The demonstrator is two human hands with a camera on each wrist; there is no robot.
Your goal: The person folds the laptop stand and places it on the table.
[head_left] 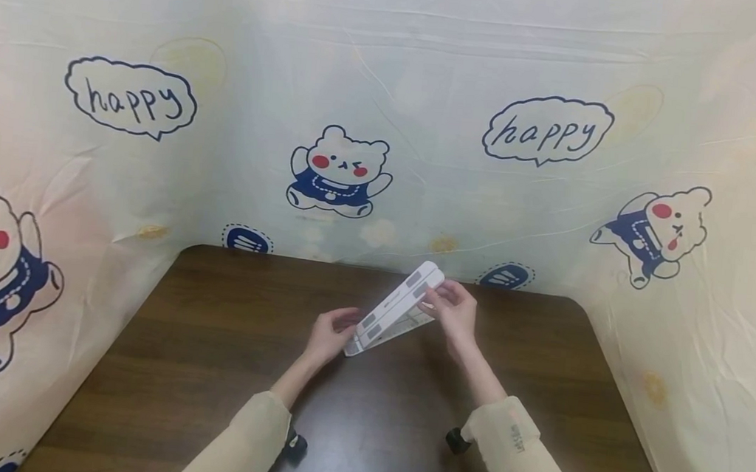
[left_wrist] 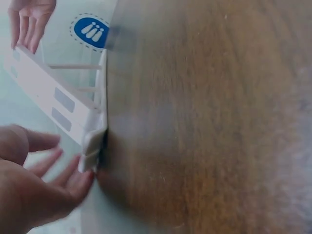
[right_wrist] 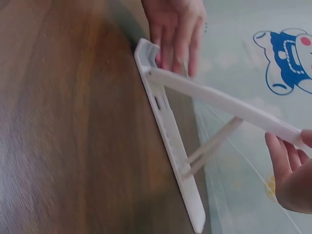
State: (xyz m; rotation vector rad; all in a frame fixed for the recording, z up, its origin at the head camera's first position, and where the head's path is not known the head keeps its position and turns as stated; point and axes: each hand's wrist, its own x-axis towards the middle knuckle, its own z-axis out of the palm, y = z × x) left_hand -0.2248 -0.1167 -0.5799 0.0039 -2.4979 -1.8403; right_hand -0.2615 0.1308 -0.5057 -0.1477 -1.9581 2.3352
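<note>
White folding stand [head_left: 395, 305]: stood on the brown surface [head_left: 223, 342], long axis slanting from the left hand [head_left: 328, 337], fingers loose at the hinged end, to the right hand [head_left: 458, 316], which pinched the raised end.

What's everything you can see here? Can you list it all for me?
laptop stand: one, white, partly unfolded on the table
pads: at least four, grey, on the stand
table: one, dark brown, under the stand
cloth backdrop: at least one, pale, behind and beside the table
cartoon bears: three in the head view, white and blue, on the backdrop
"happy" bubbles: two, blue-outlined, on the backdrop
black devices: two, black, near the wrists
sleeves: two, cream, on the arms
left hand: one, bare, touching the stand's lower end
right hand: one, bare, holding its raised end
</note>
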